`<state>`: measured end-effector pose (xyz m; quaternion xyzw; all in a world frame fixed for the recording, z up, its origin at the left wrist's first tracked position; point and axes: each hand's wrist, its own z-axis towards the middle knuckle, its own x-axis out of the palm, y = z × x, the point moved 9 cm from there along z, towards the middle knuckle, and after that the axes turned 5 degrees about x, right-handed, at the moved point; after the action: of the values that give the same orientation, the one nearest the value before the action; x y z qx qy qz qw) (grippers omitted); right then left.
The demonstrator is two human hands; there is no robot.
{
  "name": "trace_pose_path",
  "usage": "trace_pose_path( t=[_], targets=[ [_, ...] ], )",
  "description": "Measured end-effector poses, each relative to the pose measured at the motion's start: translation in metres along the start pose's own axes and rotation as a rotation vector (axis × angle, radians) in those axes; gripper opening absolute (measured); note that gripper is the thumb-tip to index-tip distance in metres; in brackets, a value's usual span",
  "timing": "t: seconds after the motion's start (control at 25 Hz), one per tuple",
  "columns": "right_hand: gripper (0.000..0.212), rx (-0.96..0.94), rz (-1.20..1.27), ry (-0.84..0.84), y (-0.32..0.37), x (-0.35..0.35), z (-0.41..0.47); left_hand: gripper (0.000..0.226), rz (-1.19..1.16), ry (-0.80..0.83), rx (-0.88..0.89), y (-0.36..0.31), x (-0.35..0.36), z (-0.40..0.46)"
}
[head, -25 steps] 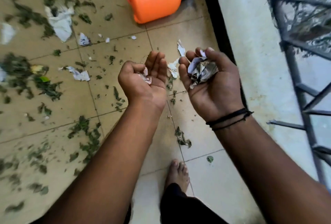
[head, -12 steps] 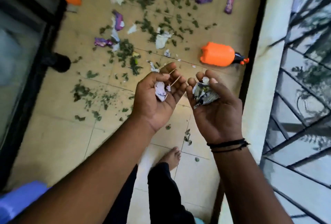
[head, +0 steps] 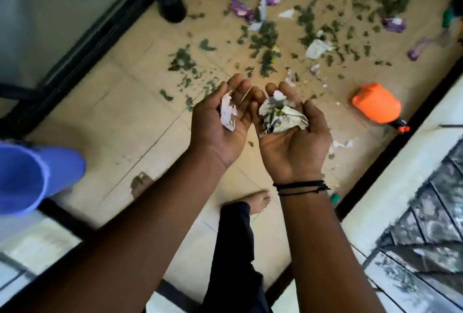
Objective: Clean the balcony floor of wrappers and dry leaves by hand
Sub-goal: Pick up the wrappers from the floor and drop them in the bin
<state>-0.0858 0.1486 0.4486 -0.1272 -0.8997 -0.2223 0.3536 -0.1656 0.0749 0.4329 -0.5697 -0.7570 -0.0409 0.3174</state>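
Observation:
My left hand point(head: 215, 134) is palm up and cupped, its fingers curled round small white paper scraps point(head: 228, 113). Right beside it my right hand point(head: 290, 154), with a black thread at the wrist, cups a crumpled wad of wrappers point(head: 283, 118) with a bit of leaf in it. Both hands are held above the tan tiled floor point(head: 120, 112). Beyond them the floor is strewn with dry green leaves point(head: 268, 34), purple wrappers point(head: 241, 9) and torn white paper point(head: 317, 48).
A purple bucket point(head: 30, 177) lies at the left edge near the doorway. An orange spray bottle point(head: 375, 106) lies by the right kerb. A black round object point(head: 171, 2) stands by the dark door frame point(head: 87, 44). A metal railing point(head: 426, 250) runs along the right. My bare foot point(head: 258, 200) is below the hands.
The view has swung left and pulled back, bringing the purple bucket into sight. My left hand's fingers have uncurled somewhat. Both hands still hold their scraps.

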Motion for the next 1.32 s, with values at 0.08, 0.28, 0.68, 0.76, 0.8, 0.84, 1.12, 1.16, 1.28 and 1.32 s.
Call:
trace_pose_path(
  t=[0.08, 0.28, 0.68, 0.76, 0.8, 0.84, 1.12, 1.16, 1.28, 1.32],
  targets=[
    [0.047, 0.096, -0.041, 0.030, -0.076, 0.025, 0.015, 0.029, -0.095, -0.033, 0.062, -0.059, -0.054, 0.004],
    [0.049, 0.409, -0.248, 0.085, -0.275, 0.073, 0.032, 0.031, -0.320, -0.173, 0.187, -0.192, -0.206, 0.002],
    [0.049, 0.833, -0.827, -0.035, -0.574, 0.041, 0.069, 0.041, -0.848, -0.456, 0.473, -0.280, -0.484, 0.023],
    [0.048, 0.877, -0.920, -0.060, -0.617, 0.024, 0.074, 0.039, -0.882, -0.574, 0.486, -0.278, -0.527, 0.032],
    [0.049, 0.899, -0.968, -0.052, -0.637, 0.018, 0.074, 0.037, -0.880, -0.635, 0.489, -0.277, -0.545, 0.035],
    [0.050, 0.933, -1.002, -0.034, -0.654, 0.013, 0.073, 0.035, -0.881, -0.671, 0.497, -0.278, -0.560, 0.037],
    [0.047, 1.012, -1.424, 0.065, -0.704, 0.008, 0.066, 0.050, -0.710, -0.808, 0.489, -0.297, -0.598, 0.022],
    [0.050, 1.028, -1.429, 0.061, -0.701, 0.011, 0.067, 0.054, -0.710, -0.802, 0.512, -0.297, -0.601, 0.022],
    [0.055, 1.059, -1.356, 0.057, -0.684, 0.010, 0.070, 0.058, -0.717, -0.792, 0.561, -0.295, -0.607, 0.020],
    [0.059, 1.074, -1.325, 0.062, -0.676, 0.010, 0.069, 0.059, -0.696, -0.806, 0.547, -0.293, -0.605, 0.016]
  ],
)
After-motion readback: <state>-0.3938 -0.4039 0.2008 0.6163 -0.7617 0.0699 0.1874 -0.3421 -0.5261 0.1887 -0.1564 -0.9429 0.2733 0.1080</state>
